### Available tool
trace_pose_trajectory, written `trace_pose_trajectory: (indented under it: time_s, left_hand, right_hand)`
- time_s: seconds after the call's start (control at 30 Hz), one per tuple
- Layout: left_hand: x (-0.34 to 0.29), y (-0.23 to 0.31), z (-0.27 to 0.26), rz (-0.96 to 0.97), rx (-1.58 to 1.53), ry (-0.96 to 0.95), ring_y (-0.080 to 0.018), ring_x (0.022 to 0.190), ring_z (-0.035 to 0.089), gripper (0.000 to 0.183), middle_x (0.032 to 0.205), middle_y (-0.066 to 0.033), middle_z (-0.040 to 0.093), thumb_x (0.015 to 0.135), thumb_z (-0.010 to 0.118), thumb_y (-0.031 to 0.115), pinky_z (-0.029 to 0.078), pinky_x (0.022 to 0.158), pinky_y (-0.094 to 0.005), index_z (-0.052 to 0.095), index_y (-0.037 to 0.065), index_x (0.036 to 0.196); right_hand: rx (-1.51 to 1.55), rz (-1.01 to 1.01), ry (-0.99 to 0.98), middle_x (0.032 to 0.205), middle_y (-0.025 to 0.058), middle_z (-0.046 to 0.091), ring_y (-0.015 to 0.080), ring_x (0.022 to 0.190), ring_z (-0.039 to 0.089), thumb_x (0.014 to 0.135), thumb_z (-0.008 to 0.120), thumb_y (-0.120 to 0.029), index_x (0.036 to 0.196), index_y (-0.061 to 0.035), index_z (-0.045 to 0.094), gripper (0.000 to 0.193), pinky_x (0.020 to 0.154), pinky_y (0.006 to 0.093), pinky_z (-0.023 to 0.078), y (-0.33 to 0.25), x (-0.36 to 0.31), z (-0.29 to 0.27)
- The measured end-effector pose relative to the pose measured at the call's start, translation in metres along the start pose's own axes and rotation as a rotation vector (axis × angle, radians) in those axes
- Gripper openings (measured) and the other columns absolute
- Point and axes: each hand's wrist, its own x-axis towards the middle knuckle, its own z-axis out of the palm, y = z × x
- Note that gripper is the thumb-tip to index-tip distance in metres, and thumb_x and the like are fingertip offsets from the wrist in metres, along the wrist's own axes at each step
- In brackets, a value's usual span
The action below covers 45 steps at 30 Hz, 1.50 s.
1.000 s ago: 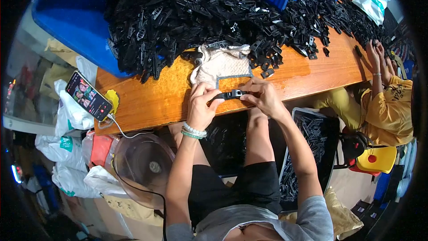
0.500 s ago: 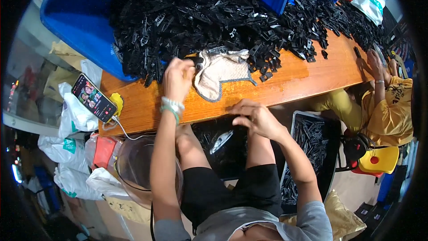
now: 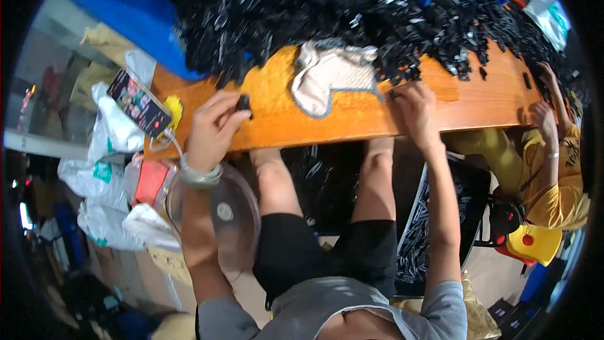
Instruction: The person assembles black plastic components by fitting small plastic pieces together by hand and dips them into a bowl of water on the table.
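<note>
My left hand (image 3: pixel 214 127) is over the table's front left part. Its thumb and fingertips pinch a small black plastic piece (image 3: pixel 244 106). My right hand (image 3: pixel 416 110) reaches to the table right of a cream cloth (image 3: pixel 327 79) with a grey border. Its fingers are bent together at the near edge of the pile, and I cannot make out what is in them. A large heap of small black plastic parts (image 3: pixel 270 9) spreads along the far side of the wooden table (image 3: pixel 352 127). Motion blurs much of the heap.
Blue bins (image 3: pixel 126 19) stand behind the heap. A lit phone (image 3: pixel 139 104) on a cable leans at the left, above a clear round tub (image 3: pixel 242 214). Black trays of parts (image 3: pixel 434 226) sit below the table. Another person in yellow (image 3: pixel 553 176) works at the right.
My left hand has moved left and nearer, a black piece now showing in its fingertips. The right hand has reached right and up to the pile. The shiny piece above my lap is gone from there.
</note>
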Motion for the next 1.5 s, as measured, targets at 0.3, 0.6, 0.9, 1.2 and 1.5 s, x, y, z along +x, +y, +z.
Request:
trace_pose_trajectory:
  time_s: [0.3,0.6,0.9,1.2,1.5]
  left_hand:
    - [-0.266,-0.171,-0.009,-0.649,0.919,-0.183,-0.0418,0.078,0.061,0.012,0.082,-0.0210,0.064,0.076,0.065,0.014,0.047,0.071,-0.0499,0.066,0.003,0.078]
    - [-0.144,-0.053,-0.003,-0.409,0.072,0.054,-0.0103,0.063,0.044,0.022,0.081,-0.0037,0.052,0.080,0.066,-0.002,0.037,0.057,-0.0212,0.062,-0.009,0.100]
    - [0.008,0.021,0.133,0.418,0.294,-0.187,-0.0318,0.093,0.052,0.030,0.097,-0.0143,0.056,0.075,0.067,0.002,0.044,0.084,-0.0402,0.061,0.000,0.105]
    - [0.001,-0.006,0.138,0.213,-0.026,-0.095,-0.0307,0.089,0.054,0.019,0.090,-0.0129,0.055,0.074,0.070,0.003,0.045,0.080,-0.0385,0.064,-0.002,0.092]
    - [0.001,-0.004,0.138,0.250,-0.016,-0.077,-0.0292,0.086,0.053,0.017,0.086,-0.0115,0.055,0.073,0.070,0.001,0.044,0.078,-0.0375,0.065,0.000,0.089]
  right_hand:
    - [0.156,0.095,0.055,0.103,0.0118,0.061,0.0233,0.090,0.061,0.081,0.064,0.004,0.103,-0.0006,0.062,0.022,0.074,0.0301,0.050,-0.003,0.006,0.008]
    - [0.117,0.094,0.121,0.100,0.0146,0.062,0.0312,0.095,0.059,0.078,0.065,0.004,0.086,0.0008,0.063,0.009,0.084,0.0359,0.047,0.012,-0.006,0.000]
    - [0.899,0.548,0.193,0.083,0.0002,0.057,0.0055,0.069,0.050,0.098,0.049,-0.011,0.111,-0.0031,0.059,0.018,0.061,0.0192,0.042,-0.072,-0.006,0.011]
    - [0.887,0.485,-0.196,0.072,0.0023,0.055,0.0143,0.062,0.052,0.085,0.065,-0.007,0.111,-0.0014,0.066,0.027,0.060,0.0295,0.046,-0.082,-0.014,0.009]
    - [0.428,0.111,-0.288,0.087,0.0092,0.058,0.0240,0.088,0.054,0.074,0.072,-0.005,0.105,-0.0008,0.069,0.031,0.080,0.0345,0.043,-0.070,-0.006,-0.003]
